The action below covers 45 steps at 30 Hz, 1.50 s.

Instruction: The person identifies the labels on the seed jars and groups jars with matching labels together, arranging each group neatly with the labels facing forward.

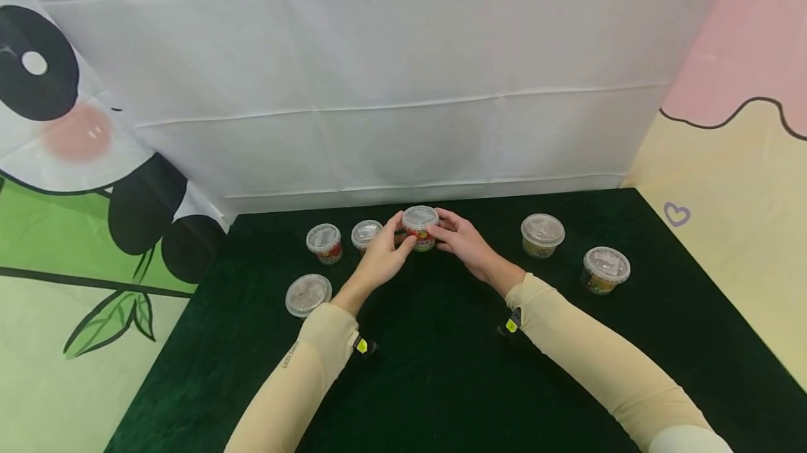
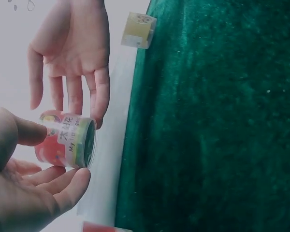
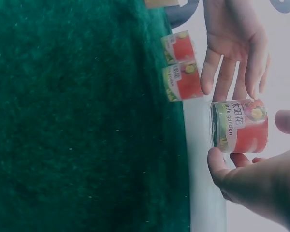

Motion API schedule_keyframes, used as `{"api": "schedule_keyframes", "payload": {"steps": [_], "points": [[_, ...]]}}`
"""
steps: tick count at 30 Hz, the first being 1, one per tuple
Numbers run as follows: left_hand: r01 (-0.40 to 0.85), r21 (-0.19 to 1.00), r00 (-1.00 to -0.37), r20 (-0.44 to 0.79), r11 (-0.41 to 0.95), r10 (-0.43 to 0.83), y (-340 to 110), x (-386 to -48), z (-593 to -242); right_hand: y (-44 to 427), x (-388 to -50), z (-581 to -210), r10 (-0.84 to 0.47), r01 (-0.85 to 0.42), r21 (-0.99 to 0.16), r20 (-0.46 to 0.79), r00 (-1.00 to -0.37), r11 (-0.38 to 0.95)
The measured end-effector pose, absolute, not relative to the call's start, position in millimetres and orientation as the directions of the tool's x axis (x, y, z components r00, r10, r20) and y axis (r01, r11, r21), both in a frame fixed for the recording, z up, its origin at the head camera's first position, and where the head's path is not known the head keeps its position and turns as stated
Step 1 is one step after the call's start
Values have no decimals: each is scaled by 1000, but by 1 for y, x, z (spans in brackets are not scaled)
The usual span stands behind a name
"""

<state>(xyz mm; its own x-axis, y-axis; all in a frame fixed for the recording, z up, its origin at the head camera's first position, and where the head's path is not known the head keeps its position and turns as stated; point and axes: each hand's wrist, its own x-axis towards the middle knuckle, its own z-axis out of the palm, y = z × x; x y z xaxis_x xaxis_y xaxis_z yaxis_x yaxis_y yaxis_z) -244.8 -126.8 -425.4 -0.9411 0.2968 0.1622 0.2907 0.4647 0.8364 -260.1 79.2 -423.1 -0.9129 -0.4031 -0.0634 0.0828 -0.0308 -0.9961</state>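
A small round plastic tub (image 1: 419, 227) with a clear lid and a red and green "little garden" label is held up between both hands, near the back of the table. My left hand (image 1: 382, 259) grips it from the left, thumb in front. From the right, the fingers of my right hand (image 1: 466, 246) hold its other side. In the left wrist view the tub (image 2: 65, 140) has the left thumb against its label and fingers beneath it. In the right wrist view the red side of the tub (image 3: 249, 128) shows between the hands.
Left of the hands stand two red-labelled tubs (image 1: 324, 243), (image 1: 366, 232) and a wider-lidded tub (image 1: 308, 295). Two yellowish-labelled tubs (image 1: 543, 234), (image 1: 606, 269) stand on the right. All rest on a dark green cloth-covered table (image 1: 429, 369). A white sheet (image 1: 403, 131) hangs behind.
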Motion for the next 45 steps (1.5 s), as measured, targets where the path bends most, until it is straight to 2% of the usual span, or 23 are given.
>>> {"api": "schedule_keyframes", "payload": {"steps": [6,14,35,45], "points": [[255,842,-950,127,476,285,-125,-246,-433,74,-268,-435,-404,107,-994,-87,-911,-28],[236,831,-950,87,505,300,-128,-251,-440,64,-275,-448,-377,69,-998,-69,-924,12],[182,798,-955,5,574,296,-133,-254,-444,45,-275,-455,-332,130,-991,-131,-934,26],[198,772,-947,-9,604,322,-138,-255,-454,41,-276,-466,-331,58,-988,-102,-938,141]]}}
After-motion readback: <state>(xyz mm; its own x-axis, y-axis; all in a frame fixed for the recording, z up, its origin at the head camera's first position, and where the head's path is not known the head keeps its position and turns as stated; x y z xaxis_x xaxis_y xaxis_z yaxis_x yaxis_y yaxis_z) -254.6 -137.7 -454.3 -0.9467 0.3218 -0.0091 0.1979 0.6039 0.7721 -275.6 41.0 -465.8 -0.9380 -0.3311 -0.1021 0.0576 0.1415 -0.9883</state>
